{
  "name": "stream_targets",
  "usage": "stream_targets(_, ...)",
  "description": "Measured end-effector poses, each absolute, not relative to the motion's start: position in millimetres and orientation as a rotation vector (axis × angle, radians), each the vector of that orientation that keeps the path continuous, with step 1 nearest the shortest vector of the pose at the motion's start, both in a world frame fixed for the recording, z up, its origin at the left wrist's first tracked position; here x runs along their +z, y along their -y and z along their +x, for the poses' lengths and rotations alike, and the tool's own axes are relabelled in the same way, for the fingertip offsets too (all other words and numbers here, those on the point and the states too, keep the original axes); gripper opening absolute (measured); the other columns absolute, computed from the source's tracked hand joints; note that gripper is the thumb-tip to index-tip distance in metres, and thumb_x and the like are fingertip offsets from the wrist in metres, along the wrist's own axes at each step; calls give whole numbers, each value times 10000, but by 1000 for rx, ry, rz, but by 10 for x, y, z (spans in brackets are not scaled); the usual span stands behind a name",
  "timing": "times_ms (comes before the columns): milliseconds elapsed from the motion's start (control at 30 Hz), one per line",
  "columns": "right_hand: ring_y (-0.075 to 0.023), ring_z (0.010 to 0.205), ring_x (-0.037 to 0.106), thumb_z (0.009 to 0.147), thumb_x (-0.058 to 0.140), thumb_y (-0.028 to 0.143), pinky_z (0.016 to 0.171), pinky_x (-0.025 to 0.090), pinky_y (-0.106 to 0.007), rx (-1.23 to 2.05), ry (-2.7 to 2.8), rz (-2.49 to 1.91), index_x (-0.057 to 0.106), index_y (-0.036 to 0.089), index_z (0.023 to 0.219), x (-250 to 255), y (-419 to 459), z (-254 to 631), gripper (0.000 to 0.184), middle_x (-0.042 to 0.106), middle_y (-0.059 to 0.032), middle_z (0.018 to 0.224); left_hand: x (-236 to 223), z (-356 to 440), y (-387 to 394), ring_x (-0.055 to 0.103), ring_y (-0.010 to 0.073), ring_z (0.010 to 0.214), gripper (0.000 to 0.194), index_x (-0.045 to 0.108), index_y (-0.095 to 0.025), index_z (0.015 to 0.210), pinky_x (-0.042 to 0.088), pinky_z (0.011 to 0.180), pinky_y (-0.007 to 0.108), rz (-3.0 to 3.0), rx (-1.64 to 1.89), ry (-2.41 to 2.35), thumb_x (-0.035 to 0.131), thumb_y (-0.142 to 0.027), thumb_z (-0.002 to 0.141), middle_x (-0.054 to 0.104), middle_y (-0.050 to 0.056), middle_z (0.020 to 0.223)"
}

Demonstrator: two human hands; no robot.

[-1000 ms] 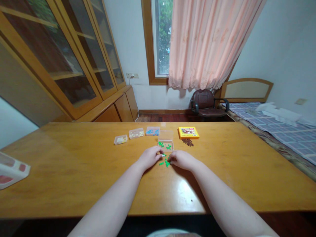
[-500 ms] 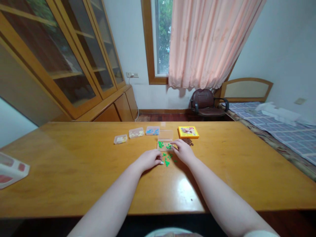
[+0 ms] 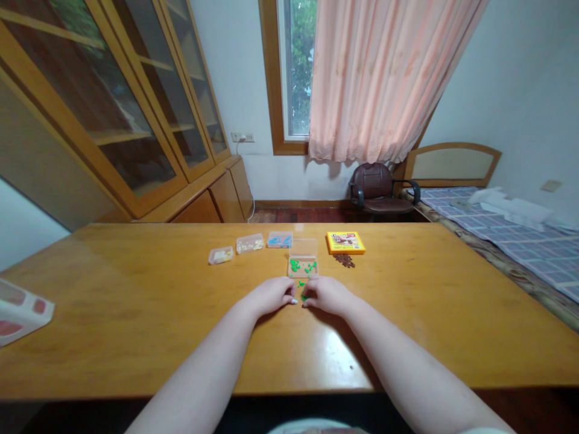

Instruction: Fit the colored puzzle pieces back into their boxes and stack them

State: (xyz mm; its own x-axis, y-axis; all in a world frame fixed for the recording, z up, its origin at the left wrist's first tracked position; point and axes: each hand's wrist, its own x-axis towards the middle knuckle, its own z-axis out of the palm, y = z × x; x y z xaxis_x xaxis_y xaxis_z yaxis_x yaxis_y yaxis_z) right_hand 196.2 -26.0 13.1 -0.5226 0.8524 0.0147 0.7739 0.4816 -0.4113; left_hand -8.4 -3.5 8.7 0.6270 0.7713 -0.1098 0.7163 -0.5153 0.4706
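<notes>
Head view puts your left hand point(image 3: 270, 296) and right hand point(image 3: 328, 295) close together on the worktop point(image 3: 136, 337), palms down. Your fingers point(image 3: 310, 301) curl down and in, narrow, with the fingertips of the two hands just apart. You can't tell from this view whether they pinch anything, because the hands hide what lies under them.

Small green plastic pieces point(image 3: 304, 296) lie right at your right fingertips, partly covered, and a few more sit just ahead of them, in the gap between the hands. Straight ahead of your fingers, a short way up the worktop, stands an open transparent plastic box point(image 3: 303, 276) holding more green pieces. Its transparent lid point(image 3: 303, 247) lies just beyond it.

Farther ahead and to the left of your fingers, three small plastic boxes point(image 3: 249, 243) sit in a loose row, with pale pieces in two and blue pieces in the one nearest the open box. Ahead and to the right of your fingers lies a yellow box point(image 3: 345, 242), with a small heap of brown pieces point(image 3: 344, 260) just in front of it.

Well beyond your fingers, past the worktop's far edge, stand a dark brown chair point(image 3: 377, 190) and a bed point(image 3: 497, 235) under a checked cover.
</notes>
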Motion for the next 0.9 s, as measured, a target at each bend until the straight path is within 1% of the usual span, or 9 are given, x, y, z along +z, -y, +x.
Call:
stream_targets(200,-169,779,601,688,756,254,647,391,-231,665,2399,-1513,666,195,912,109,244,1977,249,681,-38,880,80,-84,52,551,145,761,150,588,-200,916,374,655,226,2342,158,-1210,573,-286,794,626,9,876)
stream_targets(400,-176,790,604,680,763,237,648,394,-234,749,2390,-1535,660,180,919,125,242,1973,266,683,-49,886,93,-77,43,545,148,768,84,598,-203,830,371,663,230,2390,122,-1172,553,-272,811,622,5,848)
stream_targets(467,-181,796,603,676,765,231,648,393,-238,752,2385,-1545,655,173,904,129,243,1973,260,681,-54,889,89,-84,35,541,147,769,92,588,-201,842,374,662,227,2383,147,-1183,582,-280,796,617,6,857)
stream_targets(600,-184,801,601,670,768,225,645,392,-239,774,2369,-1552,645,173,903,124,248,1980,269,679,-53,895,79,-123,8,544,155,813,183,580,-197,900,389,695,228,2354,181,-1195,639,-290,755,612,18,916)
stream_targets(767,-176,799,602,673,767,229,653,397,-234,801,2363,-1543,652,176,927,99,239,1992,284,680,-48,897,91,-153,-20,545,157,811,117,596,-190,856,392,704,233,2326,135,-1233,609,-275,778,617,20,888)
stream_targets(900,-167,784,594,669,772,252,651,396,-229,759,2392,-1515,670,183,924,68,210,2006,283,674,-41,886,103,-142,-10,547,155,810,106,597,-190,852,393,710,234,2335,145,-1218,592,-275,788,617,20,889)
